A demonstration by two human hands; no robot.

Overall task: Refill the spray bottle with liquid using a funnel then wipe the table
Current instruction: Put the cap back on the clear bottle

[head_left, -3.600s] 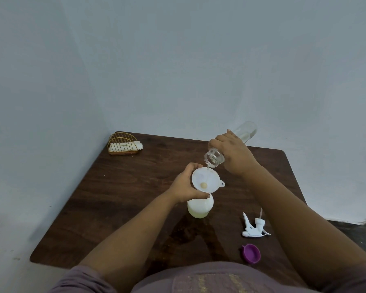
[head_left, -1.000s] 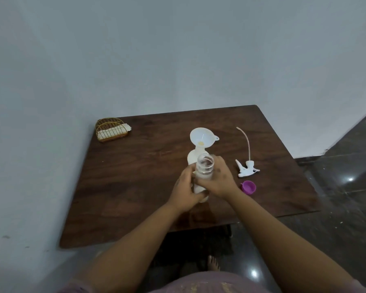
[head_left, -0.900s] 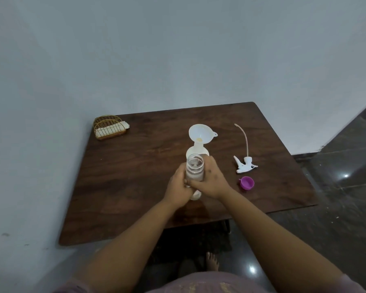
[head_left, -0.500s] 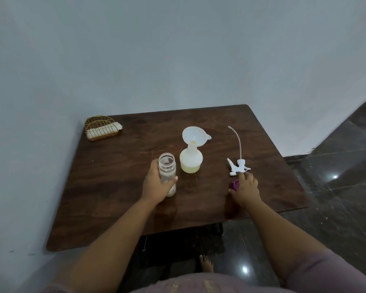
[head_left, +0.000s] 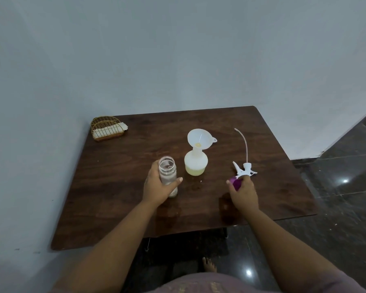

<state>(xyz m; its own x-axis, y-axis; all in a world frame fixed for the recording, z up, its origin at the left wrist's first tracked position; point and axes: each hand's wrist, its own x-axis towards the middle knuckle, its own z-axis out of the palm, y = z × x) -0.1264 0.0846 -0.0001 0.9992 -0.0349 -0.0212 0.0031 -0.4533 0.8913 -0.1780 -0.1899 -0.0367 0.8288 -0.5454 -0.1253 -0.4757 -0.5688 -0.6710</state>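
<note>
1. Left hand (head_left: 156, 187): grasping the clear bottle (head_left: 167, 176), which stands upright and uncapped on the table (head_left: 118, 197), just left of the spray bottle (head_left: 195, 163).
2. Right hand (head_left: 244, 192): fingers pinching the purple cap (head_left: 235, 182), close beside the trigger head (head_left: 244, 169); its dip tube (head_left: 244, 144) lies flat on the table, pointing toward the far edge.
3. Spray bottle: upright near the table centre, holding yellowish liquid in its lower part; the funnel (head_left: 200, 138) sits tilted in its neck.
4. Hazard, probable: the funnel is top-heavy and leaning; a knock from either hand crossing the centre could tip it, or the bottle, and spill liquid.
5. Hazard, probable: the clear bottle is open; a cap presented at an angle may cross-thread or push the bottle over.
6. Hazard, probable: lifting the cap may snag the trigger head just beside it.
7. The wire basket (head_left: 107, 129) with a white cloth stands at the far left corner, well apart.
</note>
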